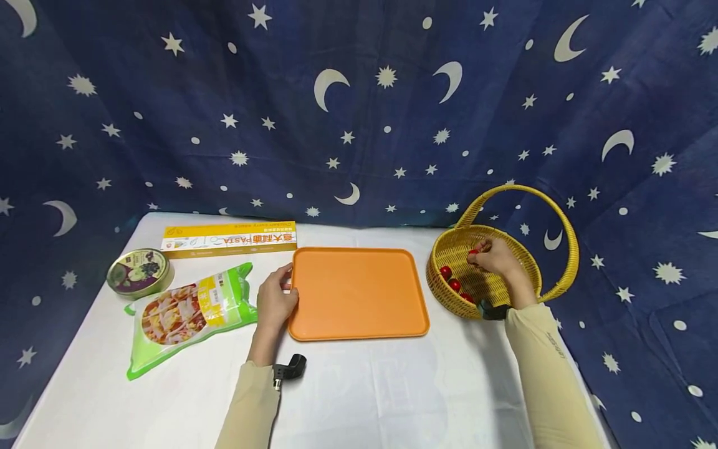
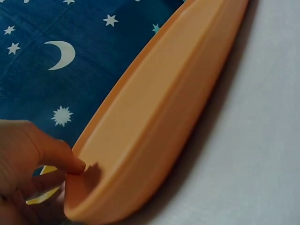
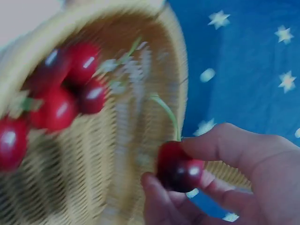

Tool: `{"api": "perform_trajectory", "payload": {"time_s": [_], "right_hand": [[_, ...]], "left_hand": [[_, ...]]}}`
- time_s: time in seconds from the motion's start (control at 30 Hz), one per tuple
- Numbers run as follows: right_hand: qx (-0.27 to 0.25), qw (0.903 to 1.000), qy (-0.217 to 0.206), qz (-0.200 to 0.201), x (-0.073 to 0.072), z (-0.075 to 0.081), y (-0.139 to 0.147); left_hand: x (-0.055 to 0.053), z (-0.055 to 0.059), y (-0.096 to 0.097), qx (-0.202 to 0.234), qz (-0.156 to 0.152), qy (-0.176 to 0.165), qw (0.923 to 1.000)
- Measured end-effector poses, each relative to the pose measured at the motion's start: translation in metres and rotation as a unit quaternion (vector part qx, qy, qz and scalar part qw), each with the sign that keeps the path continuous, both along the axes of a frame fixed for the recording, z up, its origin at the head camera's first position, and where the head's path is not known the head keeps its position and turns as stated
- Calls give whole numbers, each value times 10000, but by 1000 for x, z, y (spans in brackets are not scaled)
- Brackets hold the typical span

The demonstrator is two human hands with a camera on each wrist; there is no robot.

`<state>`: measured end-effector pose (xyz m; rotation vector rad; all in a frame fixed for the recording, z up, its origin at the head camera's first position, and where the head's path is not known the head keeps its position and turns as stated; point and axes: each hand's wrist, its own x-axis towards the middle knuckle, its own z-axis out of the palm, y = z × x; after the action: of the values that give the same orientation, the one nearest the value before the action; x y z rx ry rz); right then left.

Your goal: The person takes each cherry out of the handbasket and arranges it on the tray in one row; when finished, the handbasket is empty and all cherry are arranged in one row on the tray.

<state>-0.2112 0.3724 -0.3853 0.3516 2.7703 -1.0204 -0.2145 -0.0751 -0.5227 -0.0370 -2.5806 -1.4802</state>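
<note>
My right hand (image 1: 499, 259) is over the yellow wicker basket (image 1: 440, 296). In the right wrist view, its thumb and fingers pinch a dark red cherry (image 3: 176, 168) with a green stem. Several more cherries (image 3: 58, 110) lie inside against the basket's side. On the left, my left hand (image 1: 276, 299) grips the left edge of an orange rectangular tray (image 1: 359, 293), with the thumb over the rim in the left wrist view. The tray holds nothing and stands on the white cloth.
Left of the tray lie a green and white food bag (image 1: 191, 312), a round tin (image 1: 139, 271) and a long pasta box (image 1: 230, 239). The basket's tall handle (image 1: 571, 249) arches on the right. A dark blue starry curtain (image 1: 370, 100) hangs behind the table.
</note>
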Motion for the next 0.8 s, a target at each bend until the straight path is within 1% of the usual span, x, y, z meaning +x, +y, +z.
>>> {"api": "perform_trajectory", "payload": {"time_s": [0.03, 0.1, 0.17, 0.23, 0.33, 0.43, 0.53, 0.57, 0.67, 0.8], "right_hand": [[-308, 9994, 121, -43, -1, 2, -7], [-880, 9953, 378, -108, -2, 5, -21], [-1233, 9903, 628, -135, -4, 7, -36], [-1633, 9826, 874, -143, -7, 6, -53], [-2008, 9733, 1101, -118, -15, 0, -80], [-2282, 9674, 1096, -110, -22, -9, -112], [-2402, 9640, 1133, -128, -29, -25, -148], [-2381, 9642, 1157, -130, -30, -31, -160], [-2310, 9652, 1221, -107, -35, -57, -198], [-2269, 9698, 863, -224, -38, -89, -239]], "left_hand": [[0, -1, 0, -10, 2, 33, 10000], [0, -3, 0, -48, -5, 82, 10000], [-1, -5, 0, -88, -28, 79, 9999], [-2, -6, 1, -159, -39, 79, 9998], [-4, -8, 3, -247, 40, 106, 9996], [-5, -10, 5, -357, 184, 232, 9989], [-5, -10, 8, -436, 311, 392, 9978], [-5, -10, 9, -450, 347, 435, 9974], [-4, -11, 10, -456, 427, 496, 9968], [-3, -15, 10, -453, 442, 466, 9969]]}}
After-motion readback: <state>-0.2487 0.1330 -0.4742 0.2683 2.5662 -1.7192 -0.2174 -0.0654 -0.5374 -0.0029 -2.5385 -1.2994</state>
